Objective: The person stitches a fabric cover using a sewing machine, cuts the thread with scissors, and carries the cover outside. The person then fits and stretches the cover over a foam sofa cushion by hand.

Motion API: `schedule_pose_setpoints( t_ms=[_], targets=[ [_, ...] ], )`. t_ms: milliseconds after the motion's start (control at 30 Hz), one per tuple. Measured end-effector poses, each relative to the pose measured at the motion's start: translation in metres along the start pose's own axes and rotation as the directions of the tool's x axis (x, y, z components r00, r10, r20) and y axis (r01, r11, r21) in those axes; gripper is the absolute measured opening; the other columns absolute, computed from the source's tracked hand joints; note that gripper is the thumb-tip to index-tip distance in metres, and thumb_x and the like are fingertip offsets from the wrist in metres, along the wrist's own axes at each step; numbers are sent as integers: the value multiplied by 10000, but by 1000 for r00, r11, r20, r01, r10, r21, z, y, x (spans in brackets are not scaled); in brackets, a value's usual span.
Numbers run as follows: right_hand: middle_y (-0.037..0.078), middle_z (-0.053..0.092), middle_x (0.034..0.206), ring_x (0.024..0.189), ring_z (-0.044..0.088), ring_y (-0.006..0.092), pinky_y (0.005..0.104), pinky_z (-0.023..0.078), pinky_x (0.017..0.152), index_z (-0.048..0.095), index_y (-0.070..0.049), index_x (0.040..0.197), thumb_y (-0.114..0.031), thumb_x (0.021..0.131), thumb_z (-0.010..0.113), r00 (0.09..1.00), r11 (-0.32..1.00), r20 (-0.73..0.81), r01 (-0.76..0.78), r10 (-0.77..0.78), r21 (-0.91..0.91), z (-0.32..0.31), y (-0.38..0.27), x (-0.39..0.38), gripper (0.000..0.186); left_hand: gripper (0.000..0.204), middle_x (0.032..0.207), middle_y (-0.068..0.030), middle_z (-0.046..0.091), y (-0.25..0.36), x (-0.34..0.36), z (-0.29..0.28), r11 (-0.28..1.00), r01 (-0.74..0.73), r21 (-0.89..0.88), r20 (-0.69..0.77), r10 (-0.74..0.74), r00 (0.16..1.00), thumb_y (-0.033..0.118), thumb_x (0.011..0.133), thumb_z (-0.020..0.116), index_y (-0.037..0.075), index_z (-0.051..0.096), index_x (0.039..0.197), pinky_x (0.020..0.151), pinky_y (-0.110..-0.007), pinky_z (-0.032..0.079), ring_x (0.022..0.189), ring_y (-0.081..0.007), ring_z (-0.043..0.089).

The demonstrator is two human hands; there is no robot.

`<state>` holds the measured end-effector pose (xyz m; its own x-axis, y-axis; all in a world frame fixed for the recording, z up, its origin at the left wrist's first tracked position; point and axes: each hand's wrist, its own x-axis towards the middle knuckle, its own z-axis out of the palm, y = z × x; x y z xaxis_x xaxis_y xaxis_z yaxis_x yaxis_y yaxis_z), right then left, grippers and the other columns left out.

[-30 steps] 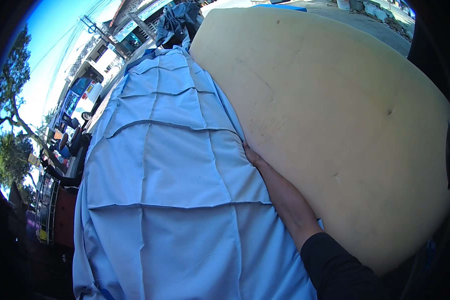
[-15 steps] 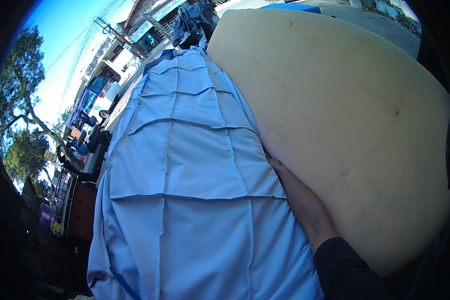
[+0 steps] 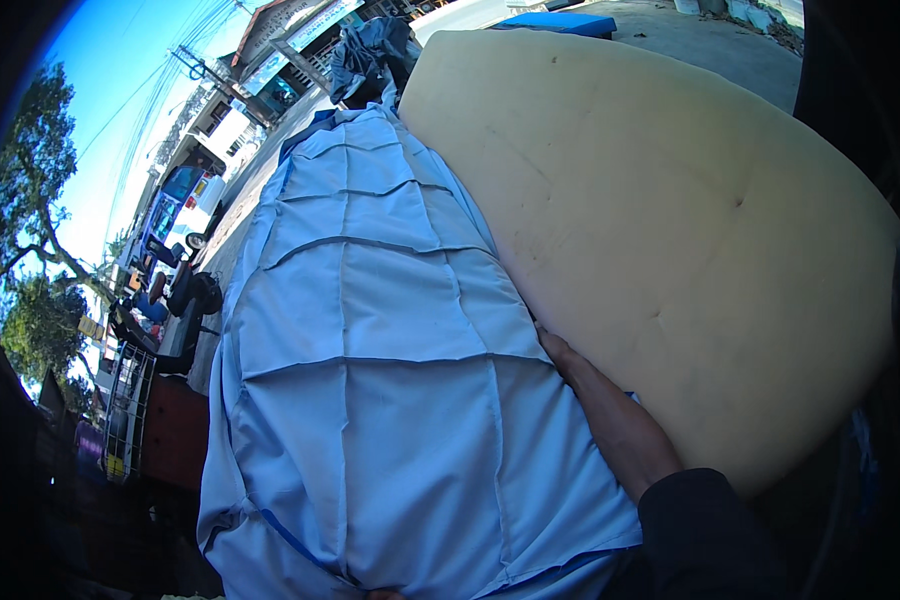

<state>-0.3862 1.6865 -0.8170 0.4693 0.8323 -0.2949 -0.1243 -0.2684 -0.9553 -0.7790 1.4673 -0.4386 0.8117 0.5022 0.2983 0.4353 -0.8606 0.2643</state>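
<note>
A long light-blue cloth cover [image 3: 410, 310] with sewn ridges in a grid stretches away in front of me, over something whose shape fills it out. Along its right side leans a big beige foam slab [image 3: 670, 220], marked with small dents. My right hand [image 3: 554, 346] reaches up into the gap between cover and foam; its fingers are hidden there. At the lower edge, a sliver of skin that seems to be my left hand [image 3: 384, 595] shows by the cover's near hem, its fingers out of sight. A dark blue strip [image 3: 290, 535] runs along that hem.
Dark crumpled cloth [image 3: 375, 58] lies beyond the cover's far end. A blue flat-topped object [image 3: 557, 23] is behind the foam. On the left stand a wire rack [image 3: 128, 412], a parked motorcycle [image 3: 175, 300] and a white-and-blue vehicle [image 3: 180, 210] along a street.
The cover's near end has come up into view, its hem now showing at the bottom with a bit of hand. The foam's lower edge sits higher. My right hand stays in the gap.
</note>
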Motion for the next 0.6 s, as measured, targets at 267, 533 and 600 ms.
schedule_pose_setpoints(
  t_ms=[267, 533, 600],
  targets=[
    [259, 337, 1602, 1505, 285, 402, 435, 249, 1228, 383, 10, 1527, -520, 1057, 370, 979, 959, 68, -175, 195, -223, -14, -79, -204, 709, 273, 700, -114, 536, 9, -4, -13, 1000, -25, -11, -14, 25, 1000, 313, 842, 664, 41, 685, 828, 670, -446, 462, 654, -330, 562],
    [322, 588, 1324, 1261, 562, 438, 474, 438, 1073, 547, 70, 1344, -302, 987, 613, 867, 587, -150, 185, -475, -788, -55, -105, -310, 520, 244, 749, -127, 566, 23, -10, -16, 998, -33, 46, -6, 33, 999, 264, 784, 669, 46, 686, 892, 721, -462, 467, 716, -339, 575],
    [312, 532, 1397, 1314, 516, 430, 465, 418, 1098, 533, 65, 1372, -361, 1015, 558, 994, 680, -54, 25, -94, -733, -37, -121, -292, 556, 244, 752, -128, 564, 23, -10, -19, 996, -53, 74, -14, 54, 998, 261, 784, 668, 48, 686, 901, 725, -463, 468, 721, -338, 576]
  ],
)
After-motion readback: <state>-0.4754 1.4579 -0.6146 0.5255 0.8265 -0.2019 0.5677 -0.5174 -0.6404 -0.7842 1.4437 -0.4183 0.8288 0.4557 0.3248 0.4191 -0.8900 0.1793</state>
